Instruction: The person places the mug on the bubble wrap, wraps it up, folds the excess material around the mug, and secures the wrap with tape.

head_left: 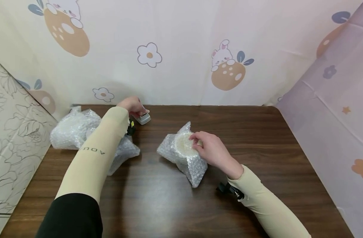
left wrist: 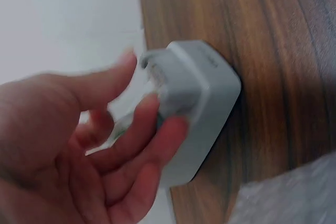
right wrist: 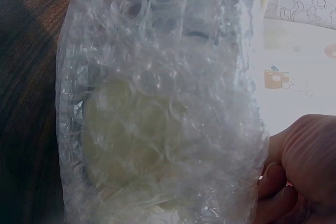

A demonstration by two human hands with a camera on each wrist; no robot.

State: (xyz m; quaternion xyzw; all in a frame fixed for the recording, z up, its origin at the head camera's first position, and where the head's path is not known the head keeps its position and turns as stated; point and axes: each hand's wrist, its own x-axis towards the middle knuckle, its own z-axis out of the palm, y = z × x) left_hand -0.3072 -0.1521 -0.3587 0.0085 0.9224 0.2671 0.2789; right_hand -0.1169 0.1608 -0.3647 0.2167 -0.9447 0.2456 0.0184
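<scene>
At the far left edge of the table stands a small grey-and-white tape dispenser (left wrist: 199, 77), its body angled in the left wrist view. My left hand (left wrist: 89, 140) is at its grey end, thumb and fingertips spread apart and blurred, touching or overlapping it. My right hand (head_left: 212, 148) pinches the top of a bubble-wrapped package (head_left: 177, 155) near the table's middle. Through the clear bubble wrap (right wrist: 157, 66) shows a round, pale yellow-green item (right wrist: 131, 135). The right fingers (right wrist: 273, 182) curl at the wrap's edge, with their tips partly hidden.
More bubble-wrapped bundles (head_left: 71, 129) lie at the left, partly behind my left forearm. The brown wooden table (head_left: 244, 125) meets a printed cloth (head_left: 181, 76) at the back. A flowered panel (head_left: 18, 138) stands along the left side.
</scene>
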